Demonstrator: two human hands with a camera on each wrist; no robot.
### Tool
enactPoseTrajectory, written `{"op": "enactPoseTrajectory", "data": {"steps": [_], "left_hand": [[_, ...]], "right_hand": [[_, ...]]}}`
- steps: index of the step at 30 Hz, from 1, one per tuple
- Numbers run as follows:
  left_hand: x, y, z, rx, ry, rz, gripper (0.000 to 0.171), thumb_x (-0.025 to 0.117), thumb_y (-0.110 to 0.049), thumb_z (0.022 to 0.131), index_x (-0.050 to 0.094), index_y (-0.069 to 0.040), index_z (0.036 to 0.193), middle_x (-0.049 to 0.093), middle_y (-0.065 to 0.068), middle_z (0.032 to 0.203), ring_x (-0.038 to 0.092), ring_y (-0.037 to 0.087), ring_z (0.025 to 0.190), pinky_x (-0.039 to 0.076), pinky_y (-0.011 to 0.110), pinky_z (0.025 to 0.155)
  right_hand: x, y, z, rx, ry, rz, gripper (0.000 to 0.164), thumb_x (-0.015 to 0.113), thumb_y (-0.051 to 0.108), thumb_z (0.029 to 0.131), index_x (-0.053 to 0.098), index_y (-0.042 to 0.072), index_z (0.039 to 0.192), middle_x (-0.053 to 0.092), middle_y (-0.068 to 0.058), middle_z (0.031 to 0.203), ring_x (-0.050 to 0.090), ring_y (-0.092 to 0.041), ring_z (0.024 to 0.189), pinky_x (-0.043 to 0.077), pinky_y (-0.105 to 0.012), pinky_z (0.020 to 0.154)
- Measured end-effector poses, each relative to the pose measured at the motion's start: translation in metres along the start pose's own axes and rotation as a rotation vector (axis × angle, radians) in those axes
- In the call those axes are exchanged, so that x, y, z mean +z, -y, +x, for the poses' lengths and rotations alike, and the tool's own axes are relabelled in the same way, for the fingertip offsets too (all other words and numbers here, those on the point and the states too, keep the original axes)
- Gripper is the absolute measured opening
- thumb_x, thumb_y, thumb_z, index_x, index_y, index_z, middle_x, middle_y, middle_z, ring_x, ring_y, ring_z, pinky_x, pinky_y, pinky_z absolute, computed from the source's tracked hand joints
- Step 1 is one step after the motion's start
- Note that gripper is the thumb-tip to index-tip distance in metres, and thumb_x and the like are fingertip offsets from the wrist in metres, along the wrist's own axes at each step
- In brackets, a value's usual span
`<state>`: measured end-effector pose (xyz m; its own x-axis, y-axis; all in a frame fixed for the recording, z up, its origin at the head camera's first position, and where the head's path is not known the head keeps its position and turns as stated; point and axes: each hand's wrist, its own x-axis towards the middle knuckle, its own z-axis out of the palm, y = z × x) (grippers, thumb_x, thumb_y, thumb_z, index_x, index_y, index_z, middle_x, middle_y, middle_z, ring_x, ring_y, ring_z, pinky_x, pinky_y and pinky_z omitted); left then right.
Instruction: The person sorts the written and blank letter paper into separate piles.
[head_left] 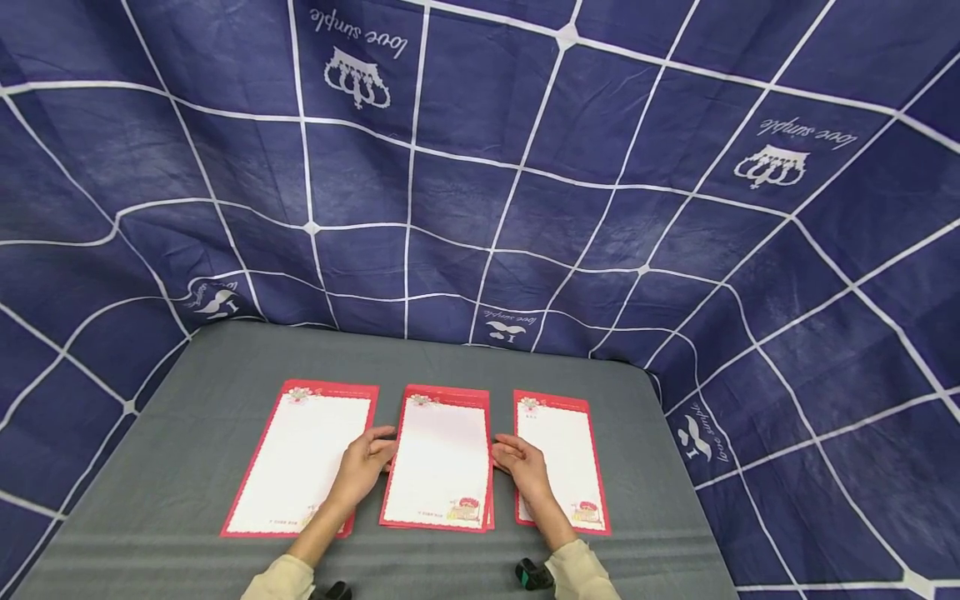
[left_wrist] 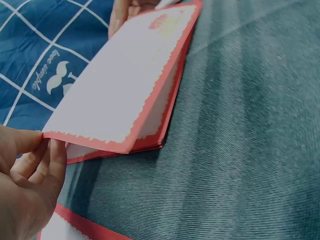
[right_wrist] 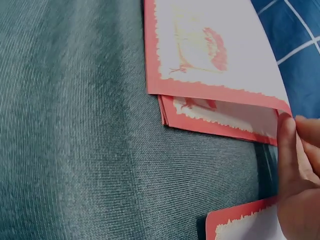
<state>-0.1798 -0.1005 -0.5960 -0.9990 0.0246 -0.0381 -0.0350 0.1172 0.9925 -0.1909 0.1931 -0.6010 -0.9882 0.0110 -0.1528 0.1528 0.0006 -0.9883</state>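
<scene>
A red-bordered white sheet of paper (head_left: 441, 458) is held over a small stack of like sheets (right_wrist: 220, 122) in the middle of the table. My left hand (head_left: 362, 465) pinches its left edge between thumb and fingers. At the opposite edge, my right hand (head_left: 527, 472) pinches the same sheet. Both wrist views show the sheet raised along its edges, with a gap above the stack. A flower is printed in its top corner and a red and yellow picture in the bottom corner.
One similar sheet (head_left: 296, 467) lies to the left, partly under my left forearm in the head view. Another sheet (head_left: 558, 450) is on the right, partly behind my right hand. Grey cloth (head_left: 420, 567) covers the table, and a blue white-lined curtain (head_left: 465, 200) hangs around it.
</scene>
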Motion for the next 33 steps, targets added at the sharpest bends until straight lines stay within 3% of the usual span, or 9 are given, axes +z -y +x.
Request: {"op": "enactPoseTrajectory", "data": {"steps": [4,11,20,27,33], "left_hand": [[-0.001,-0.001,0.003,-0.093,-0.023,-0.071,0.027,0.063,-0.005,0.097,0.062,0.009,0.12,0.071,0.021,0.106,0.069,0.018,0.084,0.057,0.026,0.069],[-0.002,-0.003,0.002,-0.138,-0.048,-0.096,0.023,0.064,-0.008,0.097,0.067,0.008,0.113,0.071,0.017,0.103,0.069,0.018,0.089,0.058,0.027,0.071],[-0.01,-0.011,0.0,-0.144,-0.06,-0.097,0.022,0.066,-0.009,0.096,0.07,0.005,0.113,0.07,0.016,0.103,0.068,0.018,0.091,0.058,0.027,0.073],[-0.02,-0.025,-0.001,-0.11,-0.093,-0.061,0.025,0.067,-0.012,0.096,0.07,0.006,0.112,0.071,0.016,0.1,0.068,0.014,0.085,0.058,0.025,0.072],[-0.037,-0.037,-0.004,-0.061,-0.141,0.004,0.028,0.069,-0.018,0.095,0.071,0.005,0.111,0.073,0.016,0.098,0.069,0.013,0.081,0.058,0.027,0.07]], "right_hand": [[-0.001,-0.005,0.002,0.053,0.011,0.114,0.044,0.064,-0.001,0.094,0.049,-0.019,0.132,0.07,-0.017,0.106,0.068,-0.01,0.092,0.055,-0.027,0.084],[0.001,-0.003,0.002,0.118,0.005,0.212,0.043,0.062,-0.002,0.095,0.048,-0.019,0.131,0.071,-0.008,0.1,0.068,-0.01,0.092,0.055,-0.027,0.085],[0.007,0.004,0.001,0.116,0.017,0.24,0.042,0.061,-0.003,0.095,0.048,-0.021,0.131,0.071,-0.01,0.101,0.068,-0.01,0.091,0.055,-0.026,0.083],[0.018,0.006,0.003,0.074,0.002,0.251,0.04,0.063,-0.001,0.094,0.053,-0.017,0.129,0.07,-0.005,0.101,0.066,-0.008,0.092,0.055,-0.022,0.079],[0.037,0.016,0.003,0.046,0.007,0.273,0.037,0.063,-0.001,0.094,0.056,-0.016,0.128,0.068,-0.006,0.1,0.067,-0.01,0.09,0.055,-0.023,0.079]]}}
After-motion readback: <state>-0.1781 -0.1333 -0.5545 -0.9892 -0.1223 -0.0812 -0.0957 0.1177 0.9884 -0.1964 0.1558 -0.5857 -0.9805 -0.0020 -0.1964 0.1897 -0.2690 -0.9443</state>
